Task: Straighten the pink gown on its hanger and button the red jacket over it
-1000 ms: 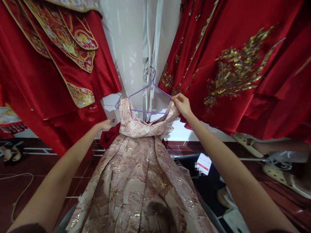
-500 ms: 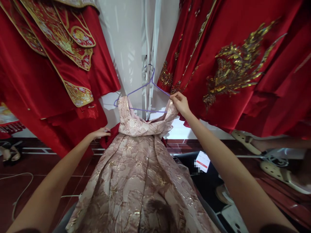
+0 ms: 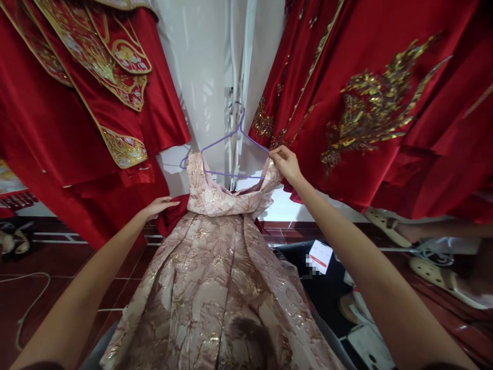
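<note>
A pink-and-gold brocade dress (image 3: 215, 246) hangs in front of me on a purple hanger (image 3: 221, 140). My right hand (image 3: 284, 162) is closed in a pinch on the dress's shoulder strap, right by the hanger's end. To the left of the bodice, my left hand (image 3: 157, 206) has its fingers stretched out at a dark red cloth (image 3: 175, 210) that shows from behind the dress. Part of that cloth is hidden by the bodice. The far strap sits over the hanger's left arm, and the skirt spreads down towards me.
Red garments with gold embroidery (image 3: 123, 146) and gold sequins (image 3: 365, 113) hang on both sides. A phone with a lit screen (image 3: 320, 257) lies on something black at lower right. Another person's cream clog (image 3: 427, 272) is at the right. Strappy shoes (image 3: 17, 241) and a white cable (image 3: 36, 308) are at left.
My left hand has shifted slightly up and right, its fingers now extended over the dark red cloth. The right hand keeps its pinch on the strap.
</note>
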{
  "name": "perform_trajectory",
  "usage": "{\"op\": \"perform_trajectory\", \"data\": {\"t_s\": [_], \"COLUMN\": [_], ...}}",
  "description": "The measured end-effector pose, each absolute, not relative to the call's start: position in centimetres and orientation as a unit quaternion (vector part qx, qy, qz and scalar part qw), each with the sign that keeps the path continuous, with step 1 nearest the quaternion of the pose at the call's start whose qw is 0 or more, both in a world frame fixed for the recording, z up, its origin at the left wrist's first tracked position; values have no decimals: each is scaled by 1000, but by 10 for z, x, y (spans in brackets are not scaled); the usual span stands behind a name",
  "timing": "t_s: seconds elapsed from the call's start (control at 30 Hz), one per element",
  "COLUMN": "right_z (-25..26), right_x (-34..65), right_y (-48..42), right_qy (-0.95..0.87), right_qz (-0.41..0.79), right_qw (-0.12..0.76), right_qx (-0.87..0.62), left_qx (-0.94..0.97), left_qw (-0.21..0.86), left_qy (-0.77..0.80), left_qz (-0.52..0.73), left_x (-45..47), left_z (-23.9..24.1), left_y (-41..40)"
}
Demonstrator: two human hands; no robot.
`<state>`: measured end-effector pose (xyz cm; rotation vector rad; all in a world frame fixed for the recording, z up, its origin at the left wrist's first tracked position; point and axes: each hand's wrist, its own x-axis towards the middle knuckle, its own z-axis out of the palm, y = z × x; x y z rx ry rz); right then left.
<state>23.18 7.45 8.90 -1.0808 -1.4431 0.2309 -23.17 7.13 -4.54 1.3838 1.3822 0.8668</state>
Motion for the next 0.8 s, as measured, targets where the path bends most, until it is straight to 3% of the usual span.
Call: {"op": "perform_trajectory", "data": {"t_s": [0.23,0.5,0.67,0.8], "right_z": [92,95,96,96], "right_x": [229,223,219,212], "right_y": [68,54,40,32], "right_qy": [-628,-639,-648,-658], "right_qz": [67,-2,-69,-97], "right_qw": [603,588,574,557], "right_qx": [-488,-496,-495,-498], "left_qx": [725,699,633,679], "left_qw": [241,19,-40,-40], "left_qy": [563,512,480,480], "left_qz": [314,499,606,554], "left_x": [-243,-184,-116,-74], "left_z": [-15,93,139,152], "left_y": [83,108,97,74]}}
